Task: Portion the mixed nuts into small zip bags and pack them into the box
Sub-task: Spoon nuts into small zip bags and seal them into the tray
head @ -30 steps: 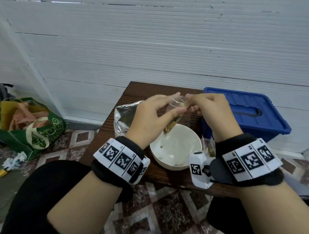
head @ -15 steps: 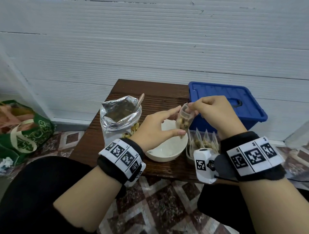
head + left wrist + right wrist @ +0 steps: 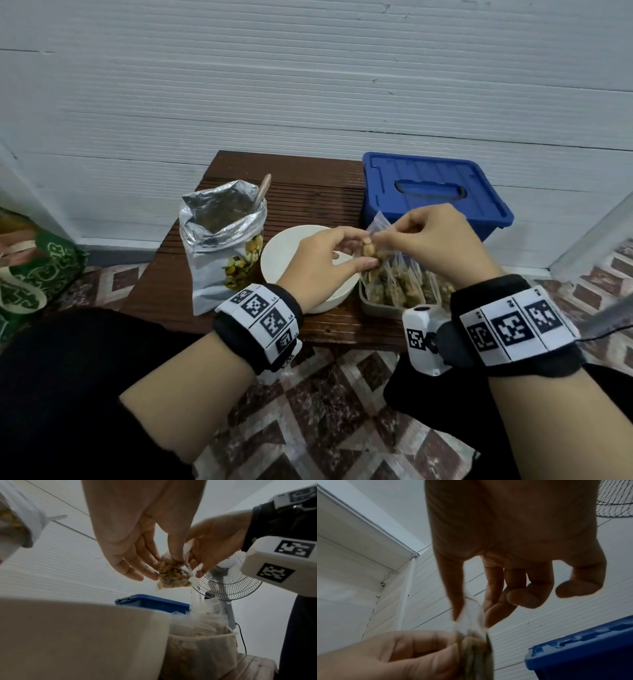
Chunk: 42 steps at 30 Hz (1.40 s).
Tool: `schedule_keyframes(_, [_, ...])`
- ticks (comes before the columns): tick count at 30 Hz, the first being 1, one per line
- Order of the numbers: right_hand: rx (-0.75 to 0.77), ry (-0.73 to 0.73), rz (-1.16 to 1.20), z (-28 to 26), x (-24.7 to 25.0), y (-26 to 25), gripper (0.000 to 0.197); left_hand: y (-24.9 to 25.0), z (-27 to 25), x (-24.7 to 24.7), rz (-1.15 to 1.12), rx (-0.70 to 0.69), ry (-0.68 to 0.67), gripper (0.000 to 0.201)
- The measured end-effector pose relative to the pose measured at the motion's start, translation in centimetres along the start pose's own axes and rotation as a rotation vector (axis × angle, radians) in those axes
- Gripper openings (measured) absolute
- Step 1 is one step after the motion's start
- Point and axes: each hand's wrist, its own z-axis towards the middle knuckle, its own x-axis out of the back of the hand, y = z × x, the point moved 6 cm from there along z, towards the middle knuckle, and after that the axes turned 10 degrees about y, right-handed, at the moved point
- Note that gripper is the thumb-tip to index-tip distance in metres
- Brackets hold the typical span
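Head view: the left hand [image 3: 322, 260] pinches the nut-filled lower part of a small zip bag [image 3: 371, 248] between thumb and fingers, while the right hand [image 3: 435, 240] pinches its clear top edge, other fingers loosely curled; the bag hangs just above the clear box [image 3: 376, 306] of packed bags, beside the white bowl [image 3: 277, 250]

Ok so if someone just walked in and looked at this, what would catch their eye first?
Probably the two hands meeting mid-table: the left hand and right hand both pinch a small zip bag of nuts above the clear box already stuffed with filled bags. Next, the shiny foil nut bag standing open at the left beside the white bowl, and the bright blue bin behind.
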Motion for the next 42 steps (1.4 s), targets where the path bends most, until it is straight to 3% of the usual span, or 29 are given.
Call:
schedule_keyframes(4, [-0.039,0.101,-0.052,0.3,1.0,1.2,0.024,-0.9,-0.2,-0.7,0.031,0.044,-0.06,0.055])
schedule_keyframes(11, [-0.111,0.218,-0.131,0.8,4.4,3.7,0.031,-3.2,0.3,-0.1,0.082,0.175,-0.056,0.048])
schedule_keyframes(23, [-0.176,0.384,-0.159,0.8,5.6,5.7,0.029,-4.5,0.2,-0.5,0.117,0.248,-0.061,0.042])
schedule_keyframes(30, [-0.17,0.4,-0.341,2.3,3.2,6.0,0.033,-4.9,0.3,-0.2,0.117,0.265,-0.046,0.04])
schedule_keyframes(36, [-0.147,0.233,-0.557,2.6,-0.4,7.0,0.02,-5.0,0.3,-0.3,0.13,0.276,-0.057,0.041])
schedule_keyframes(42, [-0.126,0.274,-0.518,2.6,0.2,6.7,0.024,-5.1,0.9,1.0,0.164,0.256,-0.011,0.041])
